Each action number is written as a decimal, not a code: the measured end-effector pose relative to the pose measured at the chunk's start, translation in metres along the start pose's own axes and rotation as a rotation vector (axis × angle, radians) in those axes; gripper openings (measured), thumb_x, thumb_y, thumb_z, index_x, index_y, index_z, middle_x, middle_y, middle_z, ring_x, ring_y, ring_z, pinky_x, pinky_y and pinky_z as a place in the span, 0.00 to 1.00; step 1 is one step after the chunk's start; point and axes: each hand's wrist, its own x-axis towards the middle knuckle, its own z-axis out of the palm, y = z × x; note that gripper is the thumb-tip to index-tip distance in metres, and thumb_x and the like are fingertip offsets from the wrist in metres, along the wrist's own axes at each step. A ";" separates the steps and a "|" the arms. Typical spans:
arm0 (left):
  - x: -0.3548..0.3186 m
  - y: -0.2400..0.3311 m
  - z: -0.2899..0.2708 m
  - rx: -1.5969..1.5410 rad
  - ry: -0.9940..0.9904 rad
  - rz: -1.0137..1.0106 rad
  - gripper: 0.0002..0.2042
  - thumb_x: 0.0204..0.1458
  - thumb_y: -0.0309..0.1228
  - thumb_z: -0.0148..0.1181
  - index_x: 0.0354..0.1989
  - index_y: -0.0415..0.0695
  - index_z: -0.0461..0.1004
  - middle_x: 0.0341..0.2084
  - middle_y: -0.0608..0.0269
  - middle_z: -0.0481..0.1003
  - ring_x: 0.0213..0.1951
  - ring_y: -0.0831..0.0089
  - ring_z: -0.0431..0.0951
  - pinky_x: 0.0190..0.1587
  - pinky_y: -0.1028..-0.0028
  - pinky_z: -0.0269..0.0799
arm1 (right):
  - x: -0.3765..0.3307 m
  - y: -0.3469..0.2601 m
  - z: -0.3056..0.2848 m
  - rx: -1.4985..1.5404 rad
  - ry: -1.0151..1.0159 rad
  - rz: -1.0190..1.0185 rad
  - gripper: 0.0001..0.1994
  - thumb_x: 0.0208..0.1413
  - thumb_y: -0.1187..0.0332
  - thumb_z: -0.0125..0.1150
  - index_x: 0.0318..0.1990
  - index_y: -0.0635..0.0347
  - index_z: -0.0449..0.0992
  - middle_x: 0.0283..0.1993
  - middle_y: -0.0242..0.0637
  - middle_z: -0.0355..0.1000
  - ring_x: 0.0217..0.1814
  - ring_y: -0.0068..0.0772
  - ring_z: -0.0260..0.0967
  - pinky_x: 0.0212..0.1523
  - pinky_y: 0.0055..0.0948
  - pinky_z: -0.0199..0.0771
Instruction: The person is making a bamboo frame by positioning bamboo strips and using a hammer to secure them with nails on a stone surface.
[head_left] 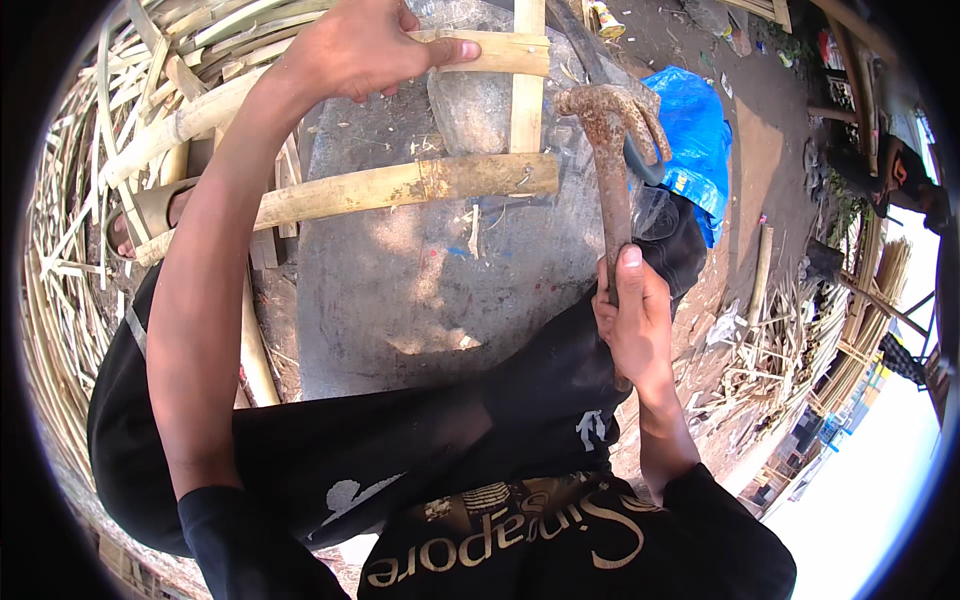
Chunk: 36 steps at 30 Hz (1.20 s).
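Note:
My left hand (352, 52) grips a short flat bamboo strip (512, 54) at the top, its thumb pressed along the near face. The strip's right end crosses an upright bamboo slat (526, 118). Nearer to me, a thicker bamboo piece (365, 188) meets the slat's lower end, and a small bent nail (526, 176) shows near its right tip. My right hand (638, 325) is wrapped round the handle of a rusty claw hammer (612, 175). The hammer is held head up, to the right of the bamboo pieces and apart from them.
A worn grey board (400, 300) lies beneath the bamboo. To the right is a blue plastic bag (690, 125). Many split bamboo strips (75, 260) heap up at the left, and more bamboo scraps (770, 360) lie on the ground at right. My black-clad leg (400, 440) crosses in front.

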 end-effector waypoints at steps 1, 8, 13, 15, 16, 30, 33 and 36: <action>0.002 -0.004 -0.001 -0.006 0.007 -0.002 0.34 0.48 0.65 0.66 0.16 0.40 0.77 0.07 0.64 0.69 0.12 0.77 0.72 0.17 0.72 0.71 | 0.003 -0.003 0.002 0.007 0.001 -0.004 0.24 0.75 0.51 0.40 0.27 0.56 0.63 0.20 0.20 0.51 0.19 0.11 0.47 0.19 0.19 0.47; 0.011 -0.014 0.010 0.069 0.094 -0.006 0.35 0.46 0.66 0.67 0.19 0.37 0.78 0.13 0.58 0.73 0.19 0.70 0.76 0.27 0.68 0.73 | 0.006 -0.002 0.005 0.030 -0.062 -0.006 0.24 0.75 0.52 0.39 0.27 0.57 0.63 0.20 0.20 0.51 0.20 0.11 0.46 0.19 0.19 0.47; 0.019 -0.009 0.005 -0.022 -0.147 -0.155 0.39 0.44 0.68 0.66 0.31 0.33 0.83 0.26 0.43 0.81 0.35 0.60 0.84 0.46 0.60 0.78 | 0.010 -0.007 0.006 -0.004 -0.067 -0.004 0.24 0.75 0.52 0.40 0.27 0.57 0.63 0.20 0.20 0.51 0.21 0.12 0.47 0.21 0.20 0.48; 0.022 -0.013 0.008 -0.008 -0.125 -0.139 0.39 0.44 0.68 0.66 0.32 0.32 0.83 0.29 0.42 0.81 0.37 0.59 0.84 0.48 0.60 0.77 | 0.017 -0.012 0.008 -0.040 -0.048 -0.021 0.24 0.75 0.52 0.40 0.27 0.58 0.63 0.20 0.21 0.52 0.21 0.12 0.47 0.21 0.21 0.48; 0.021 -0.015 0.007 0.001 -0.110 -0.135 0.40 0.44 0.68 0.66 0.32 0.32 0.83 0.30 0.41 0.81 0.38 0.59 0.84 0.48 0.60 0.77 | 0.021 -0.018 0.010 -0.070 -0.026 -0.030 0.24 0.75 0.52 0.40 0.27 0.58 0.63 0.20 0.21 0.52 0.21 0.12 0.47 0.21 0.21 0.48; 0.002 -0.006 0.008 0.081 -0.059 -0.128 0.38 0.47 0.69 0.60 0.37 0.37 0.84 0.36 0.46 0.83 0.45 0.55 0.84 0.52 0.59 0.76 | 0.043 -0.056 0.009 -0.192 -0.031 -0.259 0.23 0.74 0.52 0.42 0.30 0.60 0.67 0.21 0.23 0.56 0.23 0.14 0.51 0.22 0.23 0.53; 0.003 -0.009 0.016 0.083 0.051 -0.096 0.37 0.46 0.70 0.62 0.24 0.38 0.80 0.24 0.49 0.79 0.34 0.58 0.83 0.46 0.59 0.77 | 0.054 -0.042 0.010 -0.362 0.023 -0.345 0.23 0.74 0.53 0.42 0.31 0.63 0.68 0.21 0.27 0.58 0.23 0.17 0.54 0.23 0.27 0.55; 0.003 -0.018 0.019 0.080 0.050 -0.102 0.38 0.44 0.71 0.63 0.22 0.37 0.80 0.21 0.47 0.79 0.32 0.58 0.83 0.45 0.59 0.78 | 0.053 -0.070 0.005 -0.603 0.028 -0.300 0.24 0.74 0.53 0.43 0.31 0.63 0.69 0.20 0.28 0.58 0.22 0.18 0.54 0.23 0.28 0.55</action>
